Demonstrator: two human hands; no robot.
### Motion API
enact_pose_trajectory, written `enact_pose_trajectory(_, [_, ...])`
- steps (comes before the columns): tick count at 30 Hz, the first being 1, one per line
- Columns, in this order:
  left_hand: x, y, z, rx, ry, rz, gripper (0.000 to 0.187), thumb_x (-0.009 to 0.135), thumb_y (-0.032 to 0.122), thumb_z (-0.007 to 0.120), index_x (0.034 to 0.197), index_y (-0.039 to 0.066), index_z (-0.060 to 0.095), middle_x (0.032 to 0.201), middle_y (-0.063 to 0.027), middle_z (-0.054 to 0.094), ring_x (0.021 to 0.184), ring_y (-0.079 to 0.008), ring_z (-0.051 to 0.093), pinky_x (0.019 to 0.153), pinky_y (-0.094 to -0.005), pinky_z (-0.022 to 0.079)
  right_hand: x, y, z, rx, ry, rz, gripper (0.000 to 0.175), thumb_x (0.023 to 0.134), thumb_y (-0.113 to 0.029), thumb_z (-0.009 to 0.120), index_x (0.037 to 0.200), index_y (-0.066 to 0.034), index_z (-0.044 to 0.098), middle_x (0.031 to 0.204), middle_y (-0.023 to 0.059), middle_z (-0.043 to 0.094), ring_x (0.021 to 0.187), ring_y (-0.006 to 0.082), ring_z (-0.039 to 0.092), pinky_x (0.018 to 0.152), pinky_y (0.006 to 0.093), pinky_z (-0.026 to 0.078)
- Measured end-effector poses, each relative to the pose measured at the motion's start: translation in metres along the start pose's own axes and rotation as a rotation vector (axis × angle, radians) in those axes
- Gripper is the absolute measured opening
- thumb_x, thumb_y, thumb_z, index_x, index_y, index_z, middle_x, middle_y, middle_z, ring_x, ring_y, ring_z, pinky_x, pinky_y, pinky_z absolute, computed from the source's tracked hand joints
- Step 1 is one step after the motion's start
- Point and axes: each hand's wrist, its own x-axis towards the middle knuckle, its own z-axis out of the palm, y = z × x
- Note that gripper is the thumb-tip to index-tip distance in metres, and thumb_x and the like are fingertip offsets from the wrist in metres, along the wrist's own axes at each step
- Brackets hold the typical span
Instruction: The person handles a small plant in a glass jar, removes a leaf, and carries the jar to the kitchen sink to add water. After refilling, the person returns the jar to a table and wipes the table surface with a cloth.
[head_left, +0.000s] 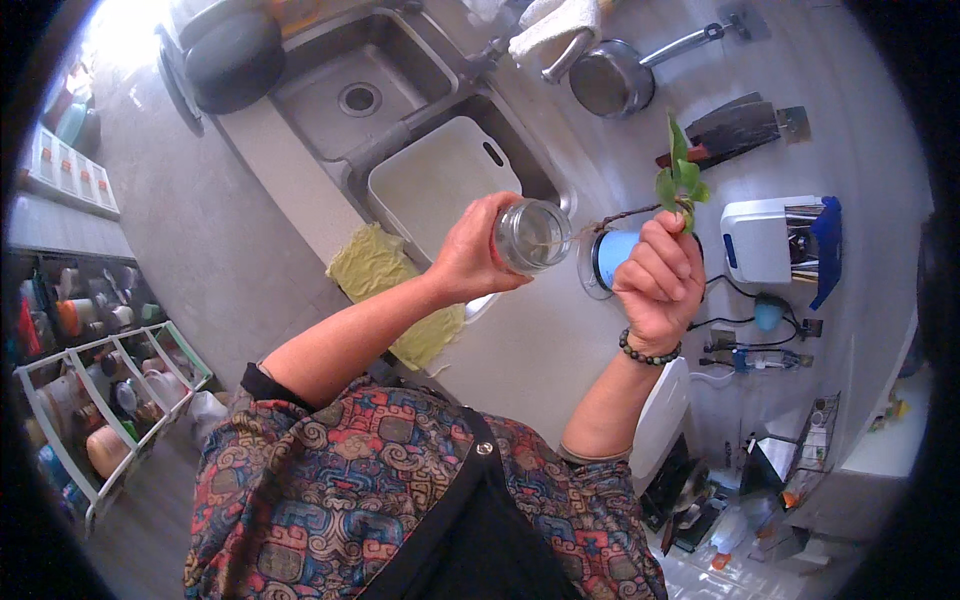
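My left hand (476, 251) grips a clear glass jar (534, 236) with a threaded rim, over the counter beside the sink. Between the raised fingers of my right hand (660, 274) is a leafy plant cutting (681, 176). Its brown stem points left, and thin pale roots trail from its end to the mouth of the jar. Whether the roots reach inside, I cannot tell. Behind my right hand stands a light-blue cylindrical container (616, 251). A wrinkled yellow cloth (397, 292) lies along the counter's front edge.
A white cutting board (442, 184) rests over one basin of the double steel sink (360, 67). A saucepan (611, 79) hangs on the wall, near knives in a rack (731, 131). Farther right are a white utensil holder (757, 240) and black cables. A shelf rack (112, 420) with jars stands at left.
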Motion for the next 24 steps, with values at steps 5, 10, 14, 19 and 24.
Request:
enact_pose_trajectory(5, [-0.003, -0.002, -0.001, 0.001, -0.023, -0.030, 0.088, 0.055, 0.018, 0.088, 0.130, 0.006, 0.042, 0.122, -0.0124, 0.053, 0.116, -0.0277, 0.052, 0.099, -0.0373, 0.043, 0.001, 0.008, -0.003, 0.006, 0.023, 0.019, 0.024, 0.100, -0.012, 0.039, 0.108, 0.0029, 0.057, 0.060, -0.0018, 0.042, 0.043, 0.0070, 0.040, 0.044, 0.0223, 0.032])
enact_pose_trajectory(10, [-0.004, -0.004, -0.002, -0.056, -0.018, 0.001, 0.087, 0.055, 0.019, 0.087, 0.128, 0.007, 0.043, 0.121, -0.0128, 0.053, 0.114, -0.0317, 0.052, 0.097, -0.0398, 0.044, 0.001, 0.015, -0.012, -0.015, 0.037, 0.052, 0.025, 0.101, -0.012, 0.039, 0.107, 0.0016, 0.058, 0.059, -0.0028, 0.041, 0.043, 0.0064, 0.039, 0.044, 0.0213, 0.031])
enact_pose_trajectory(14, [-0.007, -0.006, -0.002, -0.063, -0.012, -0.014, 0.088, 0.054, 0.017, 0.087, 0.129, 0.007, 0.043, 0.122, -0.0128, 0.053, 0.114, -0.0310, 0.053, 0.097, -0.0391, 0.044, -0.002, 0.023, -0.023, 0.038, 0.055, 0.062, 0.024, 0.101, -0.013, 0.038, 0.108, 0.0028, 0.056, 0.060, -0.0020, 0.041, 0.043, 0.0064, 0.039, 0.044, 0.0221, 0.032])
enact_pose_trajectory(19, [-0.008, -0.009, -0.001, -0.096, -0.010, -0.035, 0.088, 0.054, 0.017, 0.088, 0.129, 0.007, 0.042, 0.121, -0.0124, 0.052, 0.114, -0.0300, 0.053, 0.097, -0.0385, 0.044, -0.004, 0.030, -0.035, 0.058, 0.062, 0.069, 0.025, 0.101, -0.013, 0.040, 0.109, 0.0030, 0.056, 0.061, -0.0019, 0.042, 0.044, 0.0062, 0.039, 0.043, 0.0216, 0.032])
enact_pose_trajectory(24, [-0.011, -0.009, -0.001, -0.072, -0.026, -0.038, 0.089, 0.053, 0.017, 0.088, 0.129, 0.006, 0.042, 0.121, -0.0130, 0.052, 0.114, -0.0300, 0.053, 0.096, -0.0386, 0.044, -0.011, 0.033, -0.041, 0.035, 0.184, 0.052, 0.021, 0.101, -0.014, 0.040, 0.091, -0.0031, 0.054, 0.059, -0.0048, 0.039, 0.042, 0.0041, 0.036, 0.043, 0.0206, 0.028])
